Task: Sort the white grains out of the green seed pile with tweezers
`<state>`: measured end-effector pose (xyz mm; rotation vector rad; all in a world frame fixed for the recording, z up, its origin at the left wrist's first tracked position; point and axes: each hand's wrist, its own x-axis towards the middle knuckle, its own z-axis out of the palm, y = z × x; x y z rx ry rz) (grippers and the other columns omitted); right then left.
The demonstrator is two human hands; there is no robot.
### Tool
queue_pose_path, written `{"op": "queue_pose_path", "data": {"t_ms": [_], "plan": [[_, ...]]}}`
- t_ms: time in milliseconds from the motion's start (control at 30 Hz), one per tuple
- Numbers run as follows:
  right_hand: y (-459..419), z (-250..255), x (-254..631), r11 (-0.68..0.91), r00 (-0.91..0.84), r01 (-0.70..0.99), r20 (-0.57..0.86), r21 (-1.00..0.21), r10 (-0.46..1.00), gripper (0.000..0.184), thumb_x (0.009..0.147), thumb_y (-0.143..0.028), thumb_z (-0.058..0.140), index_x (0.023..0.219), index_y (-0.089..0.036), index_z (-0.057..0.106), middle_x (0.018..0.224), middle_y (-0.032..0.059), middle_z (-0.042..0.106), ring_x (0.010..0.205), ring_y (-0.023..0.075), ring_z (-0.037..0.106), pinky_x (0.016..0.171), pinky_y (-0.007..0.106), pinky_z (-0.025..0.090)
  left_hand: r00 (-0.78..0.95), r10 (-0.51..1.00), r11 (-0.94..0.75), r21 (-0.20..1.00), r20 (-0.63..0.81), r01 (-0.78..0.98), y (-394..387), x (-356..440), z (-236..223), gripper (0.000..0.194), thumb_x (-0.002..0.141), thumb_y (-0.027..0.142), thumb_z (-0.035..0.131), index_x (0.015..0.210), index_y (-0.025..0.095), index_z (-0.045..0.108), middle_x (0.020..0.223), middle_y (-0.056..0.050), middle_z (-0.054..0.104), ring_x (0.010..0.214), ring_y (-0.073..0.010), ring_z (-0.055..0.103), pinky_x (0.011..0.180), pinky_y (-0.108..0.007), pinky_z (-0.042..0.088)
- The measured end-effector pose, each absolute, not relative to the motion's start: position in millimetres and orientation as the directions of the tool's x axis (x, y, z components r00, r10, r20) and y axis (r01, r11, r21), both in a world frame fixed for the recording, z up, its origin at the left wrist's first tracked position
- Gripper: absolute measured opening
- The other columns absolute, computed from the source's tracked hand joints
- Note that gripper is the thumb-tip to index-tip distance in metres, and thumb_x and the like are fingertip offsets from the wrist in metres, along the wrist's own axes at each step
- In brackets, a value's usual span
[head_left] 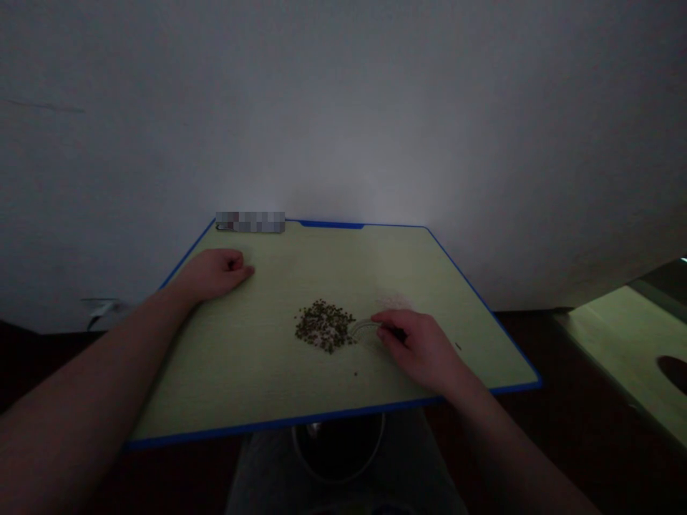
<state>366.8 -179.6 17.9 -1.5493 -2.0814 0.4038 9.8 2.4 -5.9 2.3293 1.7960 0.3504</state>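
My right hand [416, 340] pinches a pair of pale, curved tweezers [365, 325]. Their tips reach the right side of a pile of small dark green beans [322, 325], with whitish grains mixed in. Just beyond that hand lies a thin scatter of pale grains [393, 301], partly hidden by the fingers. My left hand [217, 273] rests on the left part of the board [241, 386] in a loose fist with nothing visible in it. Near the front, a single dark bean [355, 373] lies apart from the pile.
The board is pale with a blue edge and stands against a grey wall [343, 107]. At its back left is a blurred-out label [250, 222]. A round container [335, 479] sits below the front edge, between my legs. Another pale surface [633, 350] is to the right.
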Motion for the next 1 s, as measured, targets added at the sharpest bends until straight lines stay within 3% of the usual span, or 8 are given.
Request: {"op": "queue_pose_path", "data": {"t_ms": [167,400,1000], "plan": [[-186,19,374,0.308,-0.242,0.787,0.192,-0.534,0.951,0.026,0.088,-0.018,0.053,0.105,-0.020,0.073,0.100,0.0058,0.076,0.089,0.0207,0.070,0.080,0.033,0.054,0.237,0.969,-0.248,0.281,0.072,0.927,3,10,-5,0.032,0.073,0.051,0.048,0.058,0.023,0.044,0.051,0.000,0.044,0.055,-0.0166,0.042,0.055,-0.031,0.026],[-199,9,390,0.250,-0.143,0.796,0.230,-0.551,0.963,0.023,0.088,-0.021,0.054,0.103,-0.022,0.071,0.097,0.0041,0.076,0.087,0.0207,0.070,0.076,0.033,0.054,0.244,0.968,-0.253,0.270,0.064,0.929,5,8,-6,0.035,0.076,0.052,0.048,0.059,0.022,0.040,0.051,0.002,0.042,0.055,-0.0146,0.041,0.055,-0.029,0.027],[-212,14,376,0.330,-0.252,0.783,0.217,-0.528,0.943,0.026,0.090,-0.019,0.049,0.105,-0.018,0.070,0.097,0.0059,0.076,0.086,0.0196,0.070,0.079,0.034,0.055,0.258,0.963,-0.269,0.265,0.077,0.926,7,11,-7,0.036,0.079,0.050,0.050,0.060,0.021,0.040,0.050,0.003,0.041,0.056,-0.0130,0.039,0.055,-0.029,0.026]]}}
